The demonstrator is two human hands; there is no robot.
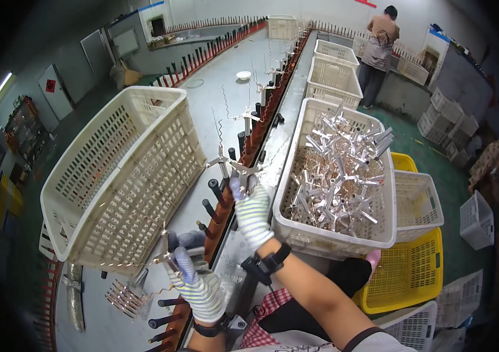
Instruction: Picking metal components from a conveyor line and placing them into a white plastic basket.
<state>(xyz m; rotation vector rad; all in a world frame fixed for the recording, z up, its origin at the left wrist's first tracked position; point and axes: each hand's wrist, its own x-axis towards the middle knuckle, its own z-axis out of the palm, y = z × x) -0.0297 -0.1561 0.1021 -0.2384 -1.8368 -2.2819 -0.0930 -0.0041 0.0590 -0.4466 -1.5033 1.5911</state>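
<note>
Right hand (pixel 251 210): gloved, fingers closed on a metal fitting (pixel 230 166) being set on a black peg (pixel 217 192) of the rail.
Left hand (pixel 198 281): gloved, gripping a second metal fitting (pixel 166 253) just above the surface (pixel 226 88).
Done: several pegs farther along already carry fittings.
Left: nearest pegs stand bare; the white basket (pixel 296 234) beside the rail holds many fittings.
Empty basket (pixel 85 193): tilted, left of the rail.

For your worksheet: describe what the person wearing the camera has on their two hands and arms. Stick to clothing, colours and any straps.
Both the left hand and the right hand wear knitted gloves with light green and white stripes and bluish-purple fingertips. Each wrist carries a black strap with a small black device. The forearms are bare; a short white sleeve with a dark edge shows at the right upper arm.
</note>
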